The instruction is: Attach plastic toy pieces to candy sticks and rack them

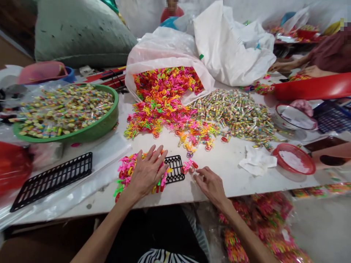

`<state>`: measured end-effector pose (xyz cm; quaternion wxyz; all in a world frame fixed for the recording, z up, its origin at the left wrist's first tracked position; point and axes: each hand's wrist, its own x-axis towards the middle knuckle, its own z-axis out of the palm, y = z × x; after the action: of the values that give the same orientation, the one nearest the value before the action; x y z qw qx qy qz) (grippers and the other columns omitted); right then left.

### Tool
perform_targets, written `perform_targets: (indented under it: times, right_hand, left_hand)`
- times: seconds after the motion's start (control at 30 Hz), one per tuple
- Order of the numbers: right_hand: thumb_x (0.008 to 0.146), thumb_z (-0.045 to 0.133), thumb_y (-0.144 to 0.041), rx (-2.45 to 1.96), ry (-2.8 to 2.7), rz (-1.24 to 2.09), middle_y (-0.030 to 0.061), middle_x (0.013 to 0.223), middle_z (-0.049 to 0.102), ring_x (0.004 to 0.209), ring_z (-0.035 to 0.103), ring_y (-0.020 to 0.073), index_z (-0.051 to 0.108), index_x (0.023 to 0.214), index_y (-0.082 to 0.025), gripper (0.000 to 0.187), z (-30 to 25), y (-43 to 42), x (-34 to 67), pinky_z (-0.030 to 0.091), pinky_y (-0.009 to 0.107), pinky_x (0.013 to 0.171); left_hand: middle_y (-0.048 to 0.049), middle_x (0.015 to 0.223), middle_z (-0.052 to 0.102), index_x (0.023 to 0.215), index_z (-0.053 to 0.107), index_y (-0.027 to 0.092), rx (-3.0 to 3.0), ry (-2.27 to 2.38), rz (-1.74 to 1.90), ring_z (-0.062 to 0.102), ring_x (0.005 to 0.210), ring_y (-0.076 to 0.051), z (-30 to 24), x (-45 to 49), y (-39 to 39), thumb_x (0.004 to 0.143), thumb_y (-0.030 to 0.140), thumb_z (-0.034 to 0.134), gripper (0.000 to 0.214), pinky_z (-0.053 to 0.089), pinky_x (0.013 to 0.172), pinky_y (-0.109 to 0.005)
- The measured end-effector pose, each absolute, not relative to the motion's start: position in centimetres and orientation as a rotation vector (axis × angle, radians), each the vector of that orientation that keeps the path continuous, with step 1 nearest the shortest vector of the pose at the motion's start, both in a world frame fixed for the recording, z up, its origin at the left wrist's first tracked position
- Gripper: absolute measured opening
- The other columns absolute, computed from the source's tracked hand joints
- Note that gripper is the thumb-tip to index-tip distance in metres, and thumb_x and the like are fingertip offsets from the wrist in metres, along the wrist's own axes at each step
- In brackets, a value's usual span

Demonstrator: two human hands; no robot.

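Resting with fingers spread wide, the left hand (149, 175) lies open over a heap of bright plastic pieces (127, 168) that covers part of a black rack (175, 169), close to the worktop's (246, 186) near edge! Off the rack's right end, the right hand (210, 182) curls its fingers beside a pink-and-red cluster (189, 166); gripping any? Cannot tell. Toward the far edge, a white bag (164, 42) lies open-mouthed, a colourful pile (161, 109) spilling out beside mounded wrapped tubes (236, 113).
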<state>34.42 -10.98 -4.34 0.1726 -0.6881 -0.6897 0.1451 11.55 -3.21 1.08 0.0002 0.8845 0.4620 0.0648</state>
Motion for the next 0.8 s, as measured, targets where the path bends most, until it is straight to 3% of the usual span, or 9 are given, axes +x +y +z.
perform_targets:
  times: [0.07, 0.23, 0.43, 0.57, 0.67, 0.8]
  right_hand:
    - [0.078, 0.050, -0.029, -2.131, -1.936, 0.471, 0.0031, 0.082, 0.061, 0.066, 0.057, 0.0143, 0.060, 0.081, -0.019, 0.015, -3.9, -10.2, 34.1, 0.037, 0.023, 0.056]
    - [0.073, 0.049, -0.019, -2.189, -1.860, 0.608, 0.0031, 0.072, 0.061, 0.066, 0.056, 0.0147, 0.056, 0.070, -0.017, 0.008, -3.9, -8.2, 33.5, 0.033, 0.022, 0.054]
    - [0.063, 0.051, -0.015, -1.747, -1.427, 1.025, -0.0027, 0.059, 0.056, 0.053, 0.052, 0.0104, 0.052, 0.068, -0.018, 0.006, -5.2, -5.1, 30.9, 0.038, 0.019, 0.049]
    - [0.064, 0.050, -0.017, -1.423, -1.236, 1.356, -0.0034, 0.054, 0.055, 0.049, 0.053, 0.0111, 0.049, 0.065, -0.018, 0.002, -6.2, -2.6, 27.8, 0.043, 0.020, 0.048]
    - [0.065, 0.051, -0.017, -1.378, -1.292, 1.325, -0.0029, 0.057, 0.056, 0.052, 0.052, 0.0112, 0.050, 0.063, -0.018, 0.002, -6.5, -1.3, 26.7, 0.042, 0.020, 0.050]
    - [0.067, 0.050, -0.016, -1.487, -1.615, 1.000, -0.0012, 0.063, 0.057, 0.059, 0.051, 0.0117, 0.053, 0.063, -0.017, 0.004, -6.2, -0.7, 26.5, 0.040, 0.020, 0.055]
  left_hand:
    - [-0.0058, 0.138, 0.035, 0.128, 0.041, 0.024, 2.807, 1.447, 0.201, 0.029, 0.127, -0.029, 0.9, 11.4, -3.2, 0.088, 0.039, 0.029, 0.044, 0.024, 0.097, -0.058]
    - [-0.0053, 0.139, 0.034, 0.129, 0.040, 0.024, 2.822, 1.440, 0.192, 0.028, 0.128, -0.029, 0.8, 11.3, -3.0, 0.089, 0.039, 0.028, 0.045, 0.024, 0.097, -0.057]
    - [-0.0047, 0.139, 0.035, 0.129, 0.039, 0.026, 2.789, 1.433, 0.196, 0.028, 0.128, -0.028, 1.1, 11.4, -3.1, 0.088, 0.040, 0.028, 0.045, 0.023, 0.098, -0.056]
    - [-0.0054, 0.139, 0.035, 0.132, 0.035, 0.025, 2.788, 1.436, 0.220, 0.027, 0.128, -0.028, 0.9, 11.3, -3.1, 0.088, 0.041, 0.029, 0.047, 0.021, 0.100, -0.055]
    - [-0.0056, 0.140, 0.032, 0.134, 0.031, 0.022, 2.793, 1.449, 0.182, 0.025, 0.129, -0.028, 0.8, 11.3, -3.0, 0.088, 0.043, 0.029, 0.050, 0.020, 0.100, -0.056]
    - [-0.0051, 0.141, 0.029, 0.136, 0.027, 0.021, 2.801, 1.439, 0.156, 0.022, 0.130, -0.029, 0.6, 11.3, -3.0, 0.088, 0.044, 0.027, 0.054, 0.019, 0.100, -0.057]
